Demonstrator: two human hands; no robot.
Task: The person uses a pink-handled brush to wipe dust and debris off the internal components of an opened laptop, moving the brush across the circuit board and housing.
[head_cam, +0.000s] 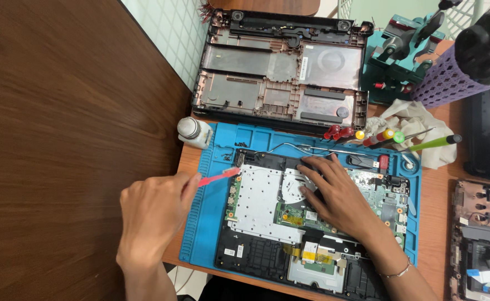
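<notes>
Your left hand (154, 214) pinches a thin red plastic pry tool (218, 177), tip at the opened laptop's (312, 223) top-left corner on the blue rubber mat (207, 223); your right hand (334, 192) lies flat, fingers spread, on its circuit board.

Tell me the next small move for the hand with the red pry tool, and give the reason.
Probably ease the red pry tool a little further under the top left corner of the opened laptop. The left hand holds it with its tip right at that corner, while the right hand presses flat on the board by the fan, steadying the machine on the blue mat.
</notes>
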